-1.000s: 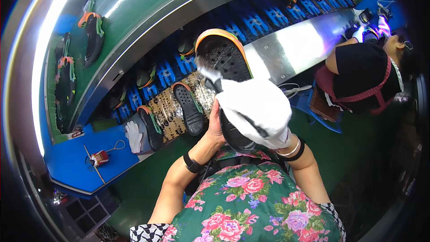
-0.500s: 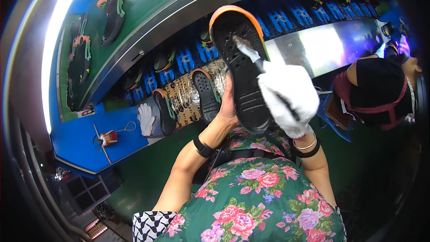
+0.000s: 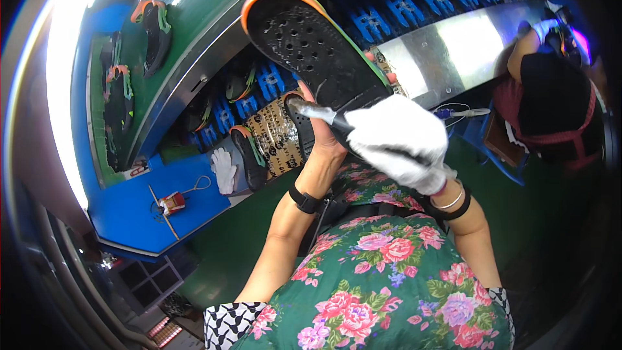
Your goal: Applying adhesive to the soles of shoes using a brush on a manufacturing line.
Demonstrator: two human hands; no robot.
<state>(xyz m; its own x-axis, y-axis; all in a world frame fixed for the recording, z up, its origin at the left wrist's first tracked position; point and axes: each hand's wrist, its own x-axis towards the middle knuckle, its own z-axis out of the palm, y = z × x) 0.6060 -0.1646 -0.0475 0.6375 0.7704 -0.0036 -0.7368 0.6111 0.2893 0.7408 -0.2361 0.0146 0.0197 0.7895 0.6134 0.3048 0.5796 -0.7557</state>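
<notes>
My bare left hand point(image 3: 325, 137) grips a black shoe sole point(image 3: 346, 68) from beneath, with its thumb on the left edge and fingertips showing past the right edge. The sole has an orange-and-green rim and a cluster of small holes in its upper part, where the surface looks wet and shiny. In a white glove, my right hand point(image 3: 402, 142) is closed around a brush point(image 3: 317, 111). The brush's pale, coated bristle end points left, over my left hand beside the sole's edge; whether it touches cannot be told. My glove overlaps the sole's lower end.
Two more soles, one black with orange and green point(image 3: 248, 157), rest on a taped cardboard strip point(image 3: 269, 136). A white glove point(image 3: 223, 170) lies by a blue board point(image 3: 136, 204). Blue racks point(image 3: 405, 10) line the conveyor behind. Shoes point(image 3: 155, 35) sit on a green belt. At right, a co-worker point(image 3: 557, 97) works.
The sole has tilted to the left and risen in view. My right hand has drawn the brush off the holed area, down and left to the sole's edge.
</notes>
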